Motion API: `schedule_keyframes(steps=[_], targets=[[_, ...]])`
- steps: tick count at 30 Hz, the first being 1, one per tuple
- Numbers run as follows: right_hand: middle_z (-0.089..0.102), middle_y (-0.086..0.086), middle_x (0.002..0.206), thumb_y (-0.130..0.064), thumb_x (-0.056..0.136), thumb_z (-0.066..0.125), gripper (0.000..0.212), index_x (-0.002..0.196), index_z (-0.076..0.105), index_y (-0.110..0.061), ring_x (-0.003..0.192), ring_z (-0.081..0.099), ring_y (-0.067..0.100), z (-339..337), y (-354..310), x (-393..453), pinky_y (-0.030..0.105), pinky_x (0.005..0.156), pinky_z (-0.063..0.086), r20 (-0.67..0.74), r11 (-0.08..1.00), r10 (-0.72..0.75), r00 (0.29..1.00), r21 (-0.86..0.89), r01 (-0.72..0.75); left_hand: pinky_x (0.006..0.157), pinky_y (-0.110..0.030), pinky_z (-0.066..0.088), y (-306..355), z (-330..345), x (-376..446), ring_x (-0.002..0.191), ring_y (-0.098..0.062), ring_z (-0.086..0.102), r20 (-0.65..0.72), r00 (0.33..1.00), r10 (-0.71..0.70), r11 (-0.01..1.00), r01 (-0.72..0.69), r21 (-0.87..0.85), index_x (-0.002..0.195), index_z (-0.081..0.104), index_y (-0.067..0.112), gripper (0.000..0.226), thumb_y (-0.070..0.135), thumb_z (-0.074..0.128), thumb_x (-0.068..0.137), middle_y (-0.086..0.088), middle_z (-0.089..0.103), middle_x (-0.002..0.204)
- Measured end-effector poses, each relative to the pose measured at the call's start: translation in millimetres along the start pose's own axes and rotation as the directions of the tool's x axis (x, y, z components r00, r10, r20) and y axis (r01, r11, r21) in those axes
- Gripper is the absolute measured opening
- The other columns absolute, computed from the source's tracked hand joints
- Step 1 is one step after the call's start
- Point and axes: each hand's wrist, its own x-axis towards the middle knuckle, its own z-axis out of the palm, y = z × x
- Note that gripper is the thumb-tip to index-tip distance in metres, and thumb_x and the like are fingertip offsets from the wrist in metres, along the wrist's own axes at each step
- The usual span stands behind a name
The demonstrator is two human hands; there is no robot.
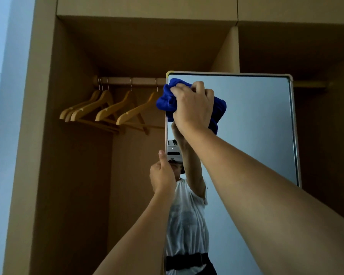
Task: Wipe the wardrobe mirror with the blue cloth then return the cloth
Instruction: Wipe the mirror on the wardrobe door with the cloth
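Five hangers (107, 108) hang beside mirror (256, 126).

Looking into a bedroom or dressing corner of a home, judging by the open built-in wardrobe (48, 135) in plain tan board filling nearly the whole view. Hanging along a wooden rail (131, 80) inside, several bare wooden coat hangers (107, 110), bunched together at the left. Sitting above, closed upper cupboards (147, 5). Standing at the wardrobe's front, a tall framed mirror (256, 126), reflecting a pale wall behind. Showing at the far left, a strip of light painted wall (0, 116), dimly lit, domestic rather than commercial.
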Motion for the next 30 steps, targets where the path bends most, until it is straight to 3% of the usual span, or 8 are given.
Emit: schedule_keyframes(steps=[10,17,23,30], targets=[[0.061,-0.002,0.118,-0.016,0.089,0.059,0.035,0.123,0.053,-0.023,0.118,0.042,0.023,-3.8,2.4,36.4,0.037,0.094,0.031,0.033,0.999,-0.002,0.999,-0.047,0.003,0.059,-0.035,0.033,-3.9,0.5,2.3,0.055,-0.022,0.033,0.001,1.0,-0.005,0.999,0.005,0.034,0.056,0.033,0.016,0.056,0.059,0.035,0.092,-0.005,0.036,0.054],[0.061,0.003,0.113,-0.019,0.087,0.061,0.038,0.125,0.052,-0.021,0.117,0.044,0.024,-2.6,-1.9,0.0,0.036,0.092,0.033,0.043,1.0,-0.006,0.999,-0.017,0.006,0.06,-0.036,0.034,-4.6,0.0,-0.2,0.056,-0.021,0.034,0.016,1.0,0.002,1.0,-0.002,0.011,0.058,0.036,0.016,0.054,0.056,0.034,0.094,-0.003,0.036,0.053],[0.065,0.001,0.108,-0.021,0.082,0.064,0.034,0.115,0.058,-0.019,0.112,0.047,0.024,-1.5,4.1,-29.1,0.037,0.091,0.034,0.053,0.994,-0.102,0.993,-0.024,0.103,0.062,-0.036,0.032,-3.0,1.0,1.0,0.05,-0.017,0.031,0.021,1.0,-0.005,0.999,0.006,-0.046,0.054,0.034,0.019,0.053,0.055,0.037,0.093,0.001,0.035,0.051],[0.063,-0.001,0.114,-0.017,0.086,0.06,0.035,0.12,0.054,-0.021,0.117,0.043,0.023,-6.1,5.9,-3.4,0.037,0.092,0.031,0.098,0.985,-0.14,0.985,-0.083,0.148,0.057,-0.036,0.03,-1.2,-0.5,0.9,0.051,-0.017,0.032,0.007,1.0,-0.007,1.0,0.007,0.001,0.054,0.033,0.018,0.054,0.055,0.036,0.094,0.001,0.034,0.05]])
